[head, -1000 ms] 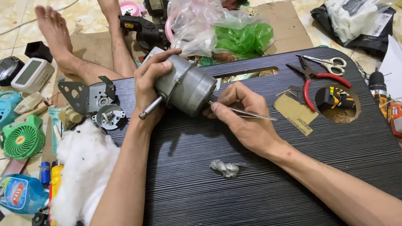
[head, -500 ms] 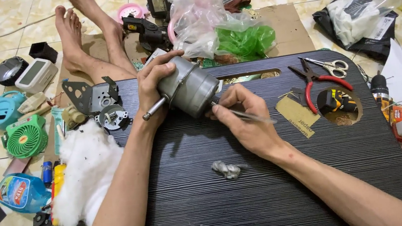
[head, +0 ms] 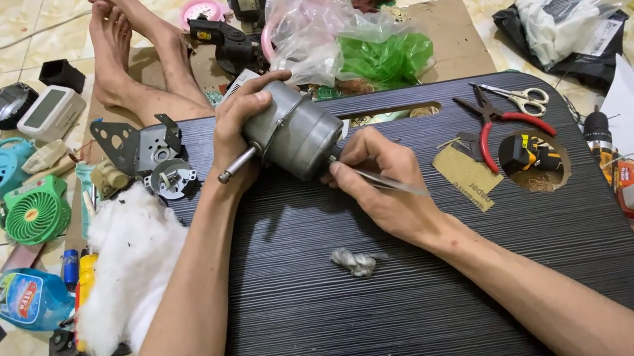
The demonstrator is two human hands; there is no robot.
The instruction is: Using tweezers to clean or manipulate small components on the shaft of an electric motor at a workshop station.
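My left hand (head: 238, 135) grips a grey cylindrical electric motor (head: 292, 132) with a metal shaft sticking out toward me, held tilted just above the black ribbed table (head: 393, 303). My right hand (head: 382, 187) holds thin metal tweezers (head: 384, 182), their tip pressed against the motor's lower right side. A small crumpled grey wad (head: 354, 261) lies on the table below my right wrist.
White cotton wool (head: 133, 260), a metal bracket (head: 133, 146) and a small round part (head: 173, 177) lie at the table's left. Red pliers (head: 492, 128), scissors (head: 520, 98) and sandpaper (head: 469, 171) are at the right. Plastic bags (head: 332, 27), a green mini fan (head: 36, 211) and bare feet (head: 122, 41) surround the table.
The view has shifted slightly, so everything sits a little lower and to the right. My hands hold the motor and tweezers in much the same grip.
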